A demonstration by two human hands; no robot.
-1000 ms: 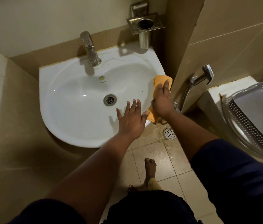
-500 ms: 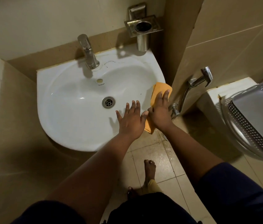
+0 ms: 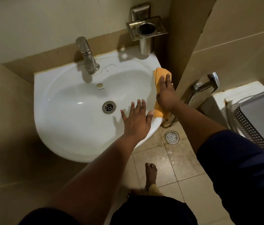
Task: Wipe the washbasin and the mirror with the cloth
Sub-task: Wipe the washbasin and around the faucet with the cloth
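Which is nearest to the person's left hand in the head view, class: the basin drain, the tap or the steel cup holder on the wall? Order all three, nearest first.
From the left hand:
1. Basin drain, just to its left in the bowl.
2. Tap, at the basin's back rim.
3. Steel cup holder, up on the wall, back right.

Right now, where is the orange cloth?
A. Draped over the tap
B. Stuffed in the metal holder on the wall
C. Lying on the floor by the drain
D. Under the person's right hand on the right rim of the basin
D: the right hand presses the orange cloth flat on the right rim of the washbasin, with straight fingers.
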